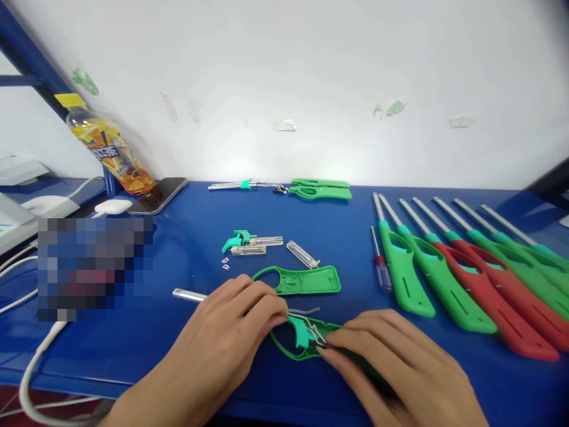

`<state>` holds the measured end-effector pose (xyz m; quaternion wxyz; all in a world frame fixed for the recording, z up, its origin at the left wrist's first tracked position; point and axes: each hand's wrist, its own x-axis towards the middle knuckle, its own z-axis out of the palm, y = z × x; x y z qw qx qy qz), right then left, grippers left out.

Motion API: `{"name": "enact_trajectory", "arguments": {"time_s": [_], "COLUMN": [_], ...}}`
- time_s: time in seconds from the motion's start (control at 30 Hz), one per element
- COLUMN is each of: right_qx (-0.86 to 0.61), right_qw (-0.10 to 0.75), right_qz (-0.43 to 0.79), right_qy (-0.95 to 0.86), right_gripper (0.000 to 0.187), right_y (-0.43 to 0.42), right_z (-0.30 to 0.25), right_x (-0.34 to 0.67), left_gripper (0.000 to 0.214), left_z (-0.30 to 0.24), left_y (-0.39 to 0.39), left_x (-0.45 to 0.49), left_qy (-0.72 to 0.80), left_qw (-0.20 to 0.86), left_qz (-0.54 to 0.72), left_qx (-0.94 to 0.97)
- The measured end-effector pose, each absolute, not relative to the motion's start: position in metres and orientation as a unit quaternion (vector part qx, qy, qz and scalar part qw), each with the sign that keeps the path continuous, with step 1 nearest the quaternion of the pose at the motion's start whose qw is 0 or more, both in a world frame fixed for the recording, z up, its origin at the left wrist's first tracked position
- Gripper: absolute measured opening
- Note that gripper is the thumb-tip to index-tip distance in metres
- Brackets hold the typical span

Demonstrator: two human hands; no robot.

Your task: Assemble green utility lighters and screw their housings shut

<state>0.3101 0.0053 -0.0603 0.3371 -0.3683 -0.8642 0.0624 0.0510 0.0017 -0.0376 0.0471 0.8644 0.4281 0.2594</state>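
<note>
At the lower centre, the left hand [240, 320] pinches the metal tube [189, 295] and wires while the right hand [391, 356] grips the open green lighter shell [306, 347], steadying it on the blue tabletop [338, 237]. Just beyond lies its detached cover [302, 280]; finished lighters [466, 279] line the right.

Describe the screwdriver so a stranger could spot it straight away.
Look at the blue table, right of centre, where long green and red lighters lie in a row. The screwdriver lies just left of the leftmost lighter. It is far smaller than the lighters, with a thin metal shaft and a clear handle with red inside.
</note>
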Motion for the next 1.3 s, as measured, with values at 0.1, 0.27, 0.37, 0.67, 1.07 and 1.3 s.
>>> {"name": "enact_trajectory", "arguments": {"time_s": [0.1,0.27,0.37,0.67,1.07,1.3], "right_qx": [-0.365,-0.367,-0.365,-0.349,-0.33,-0.379], "right_qw": [0.338,0.34,0.34,0.306,0.274,0.38], "right_qz": [0.063,0.068,0.068,0.006,-0.062,0.053], "right_qy": [-0.865,-0.863,-0.864,-0.886,-0.901,-0.842], "right_gripper": [0.008,0.011,0.01,0.013,0.013,0.012], "right_y": [0.005,0.006,0.005,0.002,0.0,-0.001], "right_z": [-0.059,-0.059,-0.06,-0.06,-0.052,-0.053], "right_x": [0.309,0.309,0.31,0.309,0.301,0.304], "left_gripper": [0.018,0.02,0.018,0.005,0.009,0.007], "left_z": [-0.038,-0.037,-0.035,-0.036,-0.035,-0.036], "left_y": [0.002,0.002,-0.001,-0.005,-0.005,-0.006], "left_x": [0.051,0.051,0.052,0.054,0.054,0.055], "left_qy": [0.431,0.431,0.44,0.439,0.433,0.428], "left_qw": [0.043,0.04,0.053,0.056,0.056,0.076], "left_qz": [0.259,0.243,0.242,0.248,0.241,0.264], "left_qx": [0.864,0.868,0.863,0.861,0.867,0.861]}}
